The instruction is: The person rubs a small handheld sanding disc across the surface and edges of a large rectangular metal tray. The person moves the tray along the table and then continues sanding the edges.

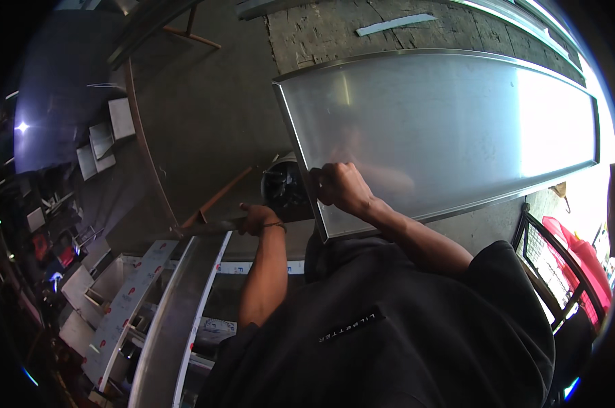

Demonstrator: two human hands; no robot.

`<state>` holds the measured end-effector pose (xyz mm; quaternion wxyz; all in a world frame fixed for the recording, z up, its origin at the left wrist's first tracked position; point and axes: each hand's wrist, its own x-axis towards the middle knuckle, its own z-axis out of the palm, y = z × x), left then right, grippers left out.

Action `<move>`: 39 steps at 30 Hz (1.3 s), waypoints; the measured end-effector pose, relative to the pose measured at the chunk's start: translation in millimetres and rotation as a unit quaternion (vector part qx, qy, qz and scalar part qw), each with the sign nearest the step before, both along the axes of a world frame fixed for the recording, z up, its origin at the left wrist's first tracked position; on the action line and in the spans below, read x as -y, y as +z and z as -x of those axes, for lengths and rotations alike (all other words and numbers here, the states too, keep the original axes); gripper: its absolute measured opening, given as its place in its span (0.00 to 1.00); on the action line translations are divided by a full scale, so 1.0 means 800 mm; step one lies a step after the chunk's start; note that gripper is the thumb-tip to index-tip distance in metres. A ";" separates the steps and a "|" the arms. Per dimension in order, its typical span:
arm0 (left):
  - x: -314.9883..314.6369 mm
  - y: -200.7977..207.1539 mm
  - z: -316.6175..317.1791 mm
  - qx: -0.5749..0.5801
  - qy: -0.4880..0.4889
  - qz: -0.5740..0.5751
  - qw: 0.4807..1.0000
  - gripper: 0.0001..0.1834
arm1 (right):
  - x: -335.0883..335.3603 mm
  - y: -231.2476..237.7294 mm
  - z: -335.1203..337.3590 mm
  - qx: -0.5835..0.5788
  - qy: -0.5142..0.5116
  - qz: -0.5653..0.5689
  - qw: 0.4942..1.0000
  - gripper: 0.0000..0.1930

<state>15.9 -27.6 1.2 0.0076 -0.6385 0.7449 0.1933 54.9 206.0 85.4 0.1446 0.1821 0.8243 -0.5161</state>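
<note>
A large shallow stainless-steel panel with raised rims (430, 122) lies in front of me to the right, its surface mirroring my arm. My right hand (345, 190) is closed in a fist at the panel's near left rim. Something small and dark shows by its fingers, too hidden to name. My left hand (256, 219), a dark band at its wrist, is left of the panel with its fingers mostly curled. It is over a dark flat bar (219, 224); whether it grips that bar I cannot tell.
A worn wooden board (307, 41) bears a pale strip (396, 25) beyond the panel. Below the panel's left rim stands a bucket (284, 180) with dark contents. Long metal channels (171, 319) are at lower left. A brown metal frame (148, 146) and a black-framed chair (559, 272) flank me.
</note>
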 end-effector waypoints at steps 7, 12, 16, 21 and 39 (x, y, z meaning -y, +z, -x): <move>-0.018 0.020 0.004 0.028 -0.003 -0.015 0.999 0.45 | -0.071 0.008 0.153 -0.067 -0.012 -0.051 0.996 0.12; -0.002 0.011 0.002 0.036 -0.014 -0.004 0.999 0.44 | -0.019 -0.012 0.066 -0.059 -0.018 -0.019 0.998 0.12; -0.021 0.022 0.007 0.037 -0.008 -0.021 0.999 0.44 | -0.057 -0.013 0.139 -0.065 -0.004 -0.018 0.998 0.09; -0.013 0.020 0.003 0.036 -0.009 -0.020 0.999 0.44 | -0.051 -0.013 0.144 -0.104 -0.004 -0.049 0.993 0.09; -0.023 0.019 0.006 0.045 -0.006 -0.018 0.999 0.44 | -0.074 -0.004 0.172 -0.039 -0.020 -0.035 0.998 0.09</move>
